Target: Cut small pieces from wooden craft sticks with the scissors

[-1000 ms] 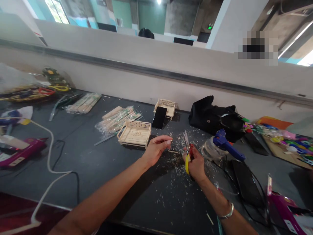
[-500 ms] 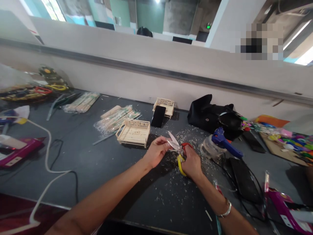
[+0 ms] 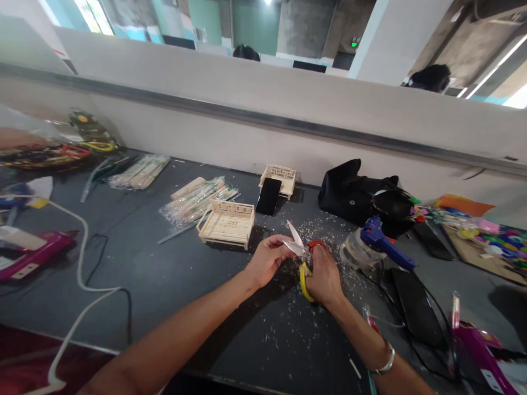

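The right hand (image 3: 325, 280) wraps its fingers round the handles of the scissors (image 3: 304, 253), blades parted above the crumb-strewn tabletop (image 3: 160, 280). The left hand (image 3: 267, 260) presses thumb and fingertips together beside the blades; I cannot tell what they pinch. Room sideways runs from a miniature bamboo bench (image 3: 227, 225) to a blue glue gun (image 3: 387, 244); the tabletop's near edge lies under the forearms.

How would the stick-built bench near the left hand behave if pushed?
The bench is probably light, given its thin, open construction. Its low, wide shape suggests sliding before tipping. Being so slenderly built, it might crack if squeezed.
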